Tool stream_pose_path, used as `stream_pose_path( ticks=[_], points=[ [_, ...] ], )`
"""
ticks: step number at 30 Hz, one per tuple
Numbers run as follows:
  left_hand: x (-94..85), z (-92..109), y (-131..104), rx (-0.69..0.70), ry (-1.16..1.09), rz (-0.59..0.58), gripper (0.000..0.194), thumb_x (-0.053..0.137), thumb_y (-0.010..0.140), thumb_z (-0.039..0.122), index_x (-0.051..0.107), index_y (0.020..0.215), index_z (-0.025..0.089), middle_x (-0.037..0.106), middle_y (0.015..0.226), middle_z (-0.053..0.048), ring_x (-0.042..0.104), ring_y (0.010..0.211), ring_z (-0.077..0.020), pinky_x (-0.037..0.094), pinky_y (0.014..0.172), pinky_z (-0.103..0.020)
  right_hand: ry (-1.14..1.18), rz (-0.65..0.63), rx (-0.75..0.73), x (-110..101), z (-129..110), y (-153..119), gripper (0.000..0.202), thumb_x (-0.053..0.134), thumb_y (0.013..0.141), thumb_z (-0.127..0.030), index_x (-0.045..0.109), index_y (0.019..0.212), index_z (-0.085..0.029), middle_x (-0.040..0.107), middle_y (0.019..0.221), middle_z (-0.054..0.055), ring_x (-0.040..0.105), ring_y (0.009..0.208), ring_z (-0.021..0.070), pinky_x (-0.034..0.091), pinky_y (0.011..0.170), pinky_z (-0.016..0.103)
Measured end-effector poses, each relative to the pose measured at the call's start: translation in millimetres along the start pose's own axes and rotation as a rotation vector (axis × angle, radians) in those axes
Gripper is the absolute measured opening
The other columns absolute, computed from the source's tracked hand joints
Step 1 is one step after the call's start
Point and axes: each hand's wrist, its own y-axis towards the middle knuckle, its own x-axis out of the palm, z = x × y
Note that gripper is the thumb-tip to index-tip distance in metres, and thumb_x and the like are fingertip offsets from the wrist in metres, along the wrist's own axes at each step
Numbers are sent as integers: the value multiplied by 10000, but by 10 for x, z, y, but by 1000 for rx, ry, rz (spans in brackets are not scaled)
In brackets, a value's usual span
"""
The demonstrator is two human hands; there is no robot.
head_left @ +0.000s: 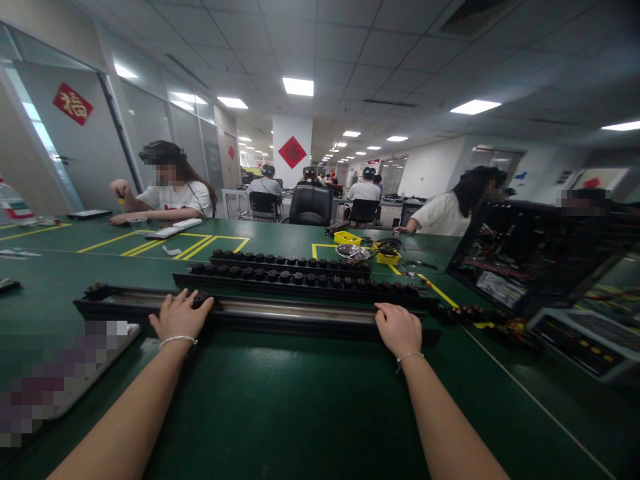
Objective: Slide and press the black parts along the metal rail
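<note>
A long black channel (280, 325) with a metallic strip inside lies across the green table before me. My left hand (180, 320) is over its left half, with thumb and fingers closed around a small dark socket-like piece (203, 298) that they partly hide. My right hand (400, 328) grips the channel near its right end, fingers curled over the edge. Another dark piece (97, 291) sits at the channel's far left end. Behind it lie two black strips, a nearer one (300, 280) and a farther one (290, 261), each lined with several round black sockets.
On the right stand an open computer case (500, 253) and a power supply unit (590, 343). Yellow bins (347, 238) and a metal dish (353, 252) lie beyond the strips. A blurred-out flat item (65, 380) is at left. Co-workers sit left (175, 197) and right (445, 213).
</note>
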Motion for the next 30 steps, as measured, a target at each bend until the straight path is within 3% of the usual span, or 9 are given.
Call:
stream_pose_path(
  ticks=[3,9,15,22,30],
  points=[
    [5,2,-11,30,17,2,542,351,813,608,519,1257,349,386,1453,-8,202,1378,-299,88,1095,-584,-3,3,-4,-4,-1,-2,403,335,850,-285,653,1096,-282,626,1197,-7,511,1126,173,329,923,353],
    [26,18,-29,83,48,-11,523,319,832,601,530,1249,366,410,1439,8,171,1388,-304,68,1090,-612,-1,19,-7,10,4,-2,396,337,849,-285,660,1078,-275,629,1193,-3,516,1119,172,334,914,348],
    [0,67,-58,121,80,-36,544,312,832,597,531,1259,342,405,1440,11,157,1390,-321,73,1076,-645,-10,1,1,1,2,5,396,351,843,-281,660,1090,-276,627,1195,3,509,1127,177,333,922,349],
    [12,81,-68,155,89,-3,545,341,821,585,565,1230,303,439,1417,5,235,1366,-308,144,1084,-596,-7,-2,-10,-12,2,5,405,334,847,-291,657,1089,-272,631,1187,2,517,1120,178,338,917,353],
    [16,150,-108,188,100,-2,486,394,805,568,607,1172,331,469,1393,23,280,1342,-327,158,1071,-591,-5,-16,-6,-17,1,7,407,331,847,-291,654,1096,-276,624,1198,3,509,1129,181,333,920,357]
  ],
)
